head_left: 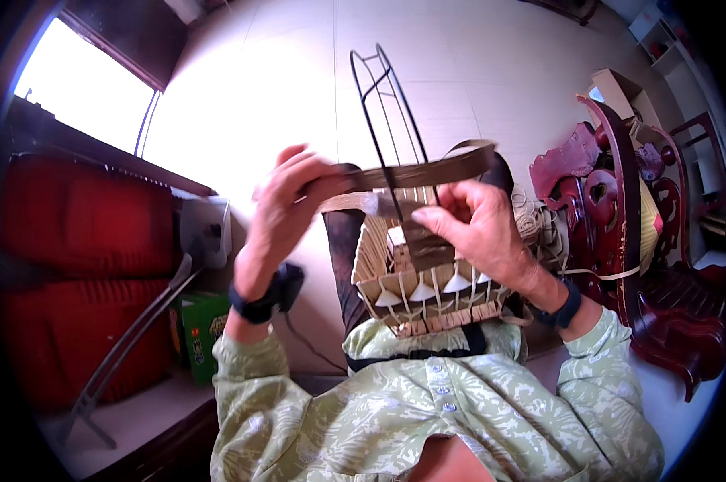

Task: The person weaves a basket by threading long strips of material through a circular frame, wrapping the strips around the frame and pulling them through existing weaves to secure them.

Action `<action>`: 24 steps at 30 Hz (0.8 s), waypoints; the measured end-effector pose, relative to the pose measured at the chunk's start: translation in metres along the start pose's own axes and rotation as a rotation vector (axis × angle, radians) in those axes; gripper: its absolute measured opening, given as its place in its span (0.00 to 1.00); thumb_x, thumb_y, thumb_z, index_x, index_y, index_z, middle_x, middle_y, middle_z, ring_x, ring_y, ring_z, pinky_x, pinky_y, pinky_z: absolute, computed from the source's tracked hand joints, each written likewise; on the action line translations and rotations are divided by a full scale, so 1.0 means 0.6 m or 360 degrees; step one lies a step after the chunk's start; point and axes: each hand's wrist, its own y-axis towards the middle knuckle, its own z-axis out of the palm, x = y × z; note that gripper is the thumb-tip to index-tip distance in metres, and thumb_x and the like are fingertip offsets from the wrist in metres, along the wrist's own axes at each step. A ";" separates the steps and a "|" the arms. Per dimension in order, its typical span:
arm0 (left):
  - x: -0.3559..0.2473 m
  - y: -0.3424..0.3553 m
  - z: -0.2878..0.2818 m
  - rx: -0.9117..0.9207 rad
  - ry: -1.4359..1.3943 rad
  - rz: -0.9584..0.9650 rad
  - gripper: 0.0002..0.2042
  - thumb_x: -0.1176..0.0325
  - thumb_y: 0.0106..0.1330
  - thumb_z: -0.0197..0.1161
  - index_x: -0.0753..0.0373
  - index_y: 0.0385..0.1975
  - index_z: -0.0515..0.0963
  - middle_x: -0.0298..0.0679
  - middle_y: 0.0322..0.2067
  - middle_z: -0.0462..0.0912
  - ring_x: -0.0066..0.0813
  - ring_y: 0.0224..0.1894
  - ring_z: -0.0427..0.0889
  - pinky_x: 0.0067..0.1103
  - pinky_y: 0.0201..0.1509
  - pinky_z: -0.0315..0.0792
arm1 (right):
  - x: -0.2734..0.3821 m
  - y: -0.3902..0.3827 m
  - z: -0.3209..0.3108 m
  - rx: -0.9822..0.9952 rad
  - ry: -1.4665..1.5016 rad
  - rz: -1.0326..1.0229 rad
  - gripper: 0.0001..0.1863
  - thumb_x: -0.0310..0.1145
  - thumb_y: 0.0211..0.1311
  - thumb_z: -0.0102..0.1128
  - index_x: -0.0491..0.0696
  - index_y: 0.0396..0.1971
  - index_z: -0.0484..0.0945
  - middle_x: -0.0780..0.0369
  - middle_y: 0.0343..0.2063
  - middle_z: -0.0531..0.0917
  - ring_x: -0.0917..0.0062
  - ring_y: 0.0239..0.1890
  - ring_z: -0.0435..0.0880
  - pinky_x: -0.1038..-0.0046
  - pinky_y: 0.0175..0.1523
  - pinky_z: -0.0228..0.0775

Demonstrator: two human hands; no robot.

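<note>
A woven basket [431, 301] with white triangular pieces along its side rests on my lap. From it rises a tall, narrow black wire frame [364, 96], open in the middle. A flat brown strip [451, 169] passes across the wires, its loop curling at the right. Slightly blurred, my left hand [294, 185] is closed on the strip's left end, left of the frame. My right hand [483, 229] pinches a lower, hanging fold of the brown strip beside the wires, above the basket. A pale, translucent stretch of band runs between the hands.
Coiled beige cord [531, 221] lies right of the basket. Farther right is carved dark-red wooden furniture [620, 185]. On the left are red cushions [89, 225], a green box [206, 325] and a grey metal stand [134, 353]. Pale floor tiles [282, 72] stretch ahead.
</note>
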 end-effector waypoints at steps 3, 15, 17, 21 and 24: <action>0.141 -0.123 -0.108 -0.0245 -0.0131 -0.0915 0.02 0.75 0.58 0.63 0.62 0.30 0.79 0.35 0.27 0.80 0.28 0.31 0.76 0.29 0.44 0.70 | 0.021 -0.002 -0.011 0.0032 -0.0100 -0.0008 0.13 0.35 0.53 0.69 0.40 0.24 0.77 0.64 0.16 0.78 0.84 0.20 0.74 0.77 0.28 0.69; -0.050 0.002 0.033 0.0242 0.0000 -0.0089 0.14 0.70 0.60 0.65 0.57 0.47 0.78 0.34 0.35 0.85 0.28 0.46 0.80 0.36 0.65 0.59 | -0.005 0.006 0.003 0.0008 -0.0051 -0.0051 0.14 0.37 0.54 0.68 0.40 0.27 0.79 0.63 0.19 0.80 0.83 0.22 0.77 0.77 0.31 0.71; -0.042 -0.014 0.048 0.0133 -0.0044 0.0016 0.10 0.67 0.58 0.67 0.58 0.39 0.81 0.34 0.33 0.85 0.27 0.38 0.82 0.33 0.61 0.63 | -0.001 0.006 0.004 0.0051 -0.0048 -0.0071 0.13 0.36 0.54 0.68 0.41 0.26 0.77 0.65 0.18 0.79 0.85 0.21 0.75 0.78 0.29 0.69; -0.027 -0.037 0.044 -0.0077 -0.0175 -0.0060 0.07 0.78 0.54 0.66 0.61 0.32 0.81 0.35 0.38 0.84 0.26 0.39 0.81 0.24 0.52 0.70 | 0.004 0.003 0.002 0.0069 -0.0003 0.0008 0.12 0.35 0.55 0.67 0.42 0.25 0.76 0.67 0.16 0.76 0.88 0.20 0.72 0.79 0.27 0.66; 0.010 -0.065 0.019 -0.0266 -0.0033 -0.0203 0.10 0.86 0.57 0.57 0.64 0.34 0.77 0.38 0.40 0.84 0.28 0.40 0.82 0.20 0.42 0.74 | 0.000 0.008 -0.011 0.0101 -0.0028 0.0000 0.12 0.35 0.55 0.66 0.42 0.24 0.75 0.66 0.15 0.76 0.86 0.20 0.71 0.77 0.26 0.65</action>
